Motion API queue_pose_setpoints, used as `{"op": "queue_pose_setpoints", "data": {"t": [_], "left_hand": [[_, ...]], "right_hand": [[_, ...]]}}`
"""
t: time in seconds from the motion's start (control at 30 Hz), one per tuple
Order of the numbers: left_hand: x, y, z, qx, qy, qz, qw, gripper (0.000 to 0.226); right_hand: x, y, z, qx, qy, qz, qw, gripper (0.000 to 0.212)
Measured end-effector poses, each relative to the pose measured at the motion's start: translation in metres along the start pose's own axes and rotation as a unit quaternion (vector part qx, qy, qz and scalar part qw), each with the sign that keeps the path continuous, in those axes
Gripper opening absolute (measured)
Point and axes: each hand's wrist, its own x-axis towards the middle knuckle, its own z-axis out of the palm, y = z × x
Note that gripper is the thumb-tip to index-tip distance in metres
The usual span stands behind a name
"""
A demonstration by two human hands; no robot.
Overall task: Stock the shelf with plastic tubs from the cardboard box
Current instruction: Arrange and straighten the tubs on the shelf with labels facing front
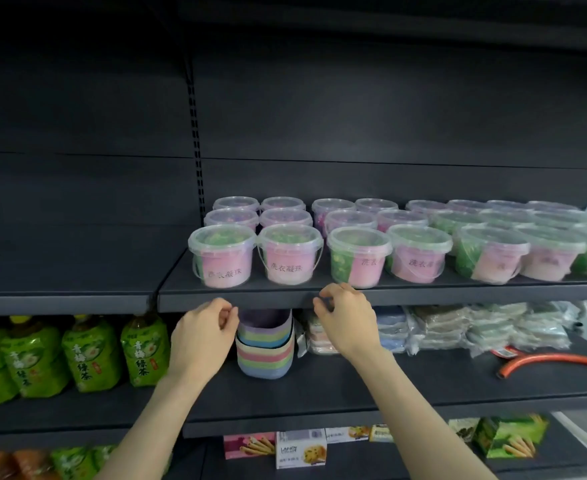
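While both hands hang just below the front edge of the shelf (423, 292), neither holds anything. The left hand (203, 336) has its fingers curled loosely inward, thumb near forefinger, closed on nothing. The right hand (345, 318) is curled the same way, its knuckles at the shelf's front lip, fingertips pinched toward the thumb with nothing between them.

On the shelf stand the tubs (359, 256), clear plastic with lids and thin bail handles, filled with pink and green contents. They run in about 3 rows from the shelf's left end to its right, the front row close to the front edge. The leftmost front tub (222, 256) sits near the left front corner. The cardboard box is not in view.

Between the 2 hands, on the shelf below, stands a stack of striped pastel cups (264, 344). Left of it, on the neighbouring bay, stand green tea bottles (84, 355). Right of it lie wrapped packs (458, 329), and an orange hose (555, 362) lies toward the right end. Lower still, biscuit boxes (300, 448) line the front edge.
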Motion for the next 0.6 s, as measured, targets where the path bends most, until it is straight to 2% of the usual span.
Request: {"op": "queue_pose_setpoints", "data": {"t": [0.23,0.4,0.6], "left_hand": [[-0.013,0.112,0.012,0.033,0.012,0.114,0.993,0.015],[-0.031,0.184,0.045,-0.011,0.042,0.101,0.994,0.009],[-0.014,0.225,0.075,0.014,0.067,0.110,0.992,0.022]], "right_hand": [[-0.004,0.052,-0.080,-0.026,0.032,-0.041,0.998,0.028],[0.000,0.108,-0.123,0.002,0.007,-0.057,0.998,0.028],[0.034,0.150,-0.145,0.057,-0.004,-0.087,0.995,0.020]]}}
